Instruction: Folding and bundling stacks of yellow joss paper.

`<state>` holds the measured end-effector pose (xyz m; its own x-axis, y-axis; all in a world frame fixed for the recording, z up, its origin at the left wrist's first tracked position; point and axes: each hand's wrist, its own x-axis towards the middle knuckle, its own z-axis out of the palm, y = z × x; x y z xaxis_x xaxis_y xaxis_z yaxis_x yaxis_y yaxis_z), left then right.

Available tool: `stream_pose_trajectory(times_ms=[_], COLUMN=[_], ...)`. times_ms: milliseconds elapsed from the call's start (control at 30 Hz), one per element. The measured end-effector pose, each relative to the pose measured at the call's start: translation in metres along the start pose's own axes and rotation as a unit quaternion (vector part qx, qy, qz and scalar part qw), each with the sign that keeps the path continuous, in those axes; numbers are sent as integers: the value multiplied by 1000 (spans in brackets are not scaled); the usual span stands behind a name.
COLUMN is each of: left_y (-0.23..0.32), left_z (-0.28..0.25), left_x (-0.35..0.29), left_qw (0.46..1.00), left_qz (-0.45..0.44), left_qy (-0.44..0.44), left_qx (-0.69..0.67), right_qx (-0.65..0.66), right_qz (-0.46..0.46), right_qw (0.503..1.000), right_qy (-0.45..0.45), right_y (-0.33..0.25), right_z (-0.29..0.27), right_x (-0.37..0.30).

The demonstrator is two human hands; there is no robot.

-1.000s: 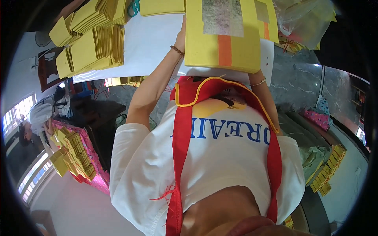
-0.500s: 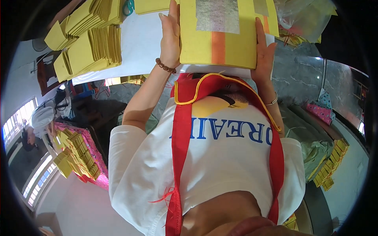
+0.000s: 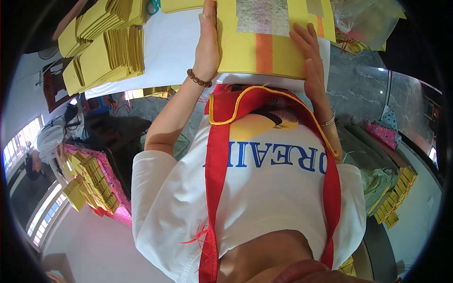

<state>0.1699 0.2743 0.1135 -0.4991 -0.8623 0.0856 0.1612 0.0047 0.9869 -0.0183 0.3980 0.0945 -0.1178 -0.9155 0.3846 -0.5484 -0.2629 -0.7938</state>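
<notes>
A stack of yellow paper sheets [image 3: 288, 59] lies on the white tabletop in front of me, its top sheet marked by a silver-grey patch and an orange stripe. Along its left edge rests my left hand [image 3: 207, 47], palm toward the stack, fingers straight and pointing away from me. At the right edge my right hand [image 3: 311, 59] lies with fingers extended, their tips over the top sheet and the thumb side near the corner. Neither hand wraps round the stack. More yellow sheets with an orange stripe show behind my right fingers.
Fanned bundles of folded yellow paper [image 3: 108, 56] cover the table's left end. Teal scissor handles [image 3: 153, 6] lie beside another yellow pile [image 3: 181, 4]. A clear plastic bag [image 3: 365, 21] sits at the far right. Another person [image 3: 49, 141] is at left, near bundled yellow stacks [image 3: 96, 181].
The stack's top has shifted slightly right and toward the far side. My right hand has turned inward, its fingertips now over the sheet; my left hand has followed slightly right.
</notes>
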Motion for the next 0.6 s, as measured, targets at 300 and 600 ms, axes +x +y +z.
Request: stream_pose_trajectory(times_ms=[300,600], left_y=[45,48], left_z=[-25,-26], left_x=[-16,-9], left_qw=[775,782], left_qz=[289,314], left_qy=[-275,-309], left_qx=[491,440], right_qx=[6,88], right_qz=[3,-46], right_qw=[1000,995], right_qy=[5,-28], right_y=[1,9], right_z=[-2,-10], right_x=[1,0])
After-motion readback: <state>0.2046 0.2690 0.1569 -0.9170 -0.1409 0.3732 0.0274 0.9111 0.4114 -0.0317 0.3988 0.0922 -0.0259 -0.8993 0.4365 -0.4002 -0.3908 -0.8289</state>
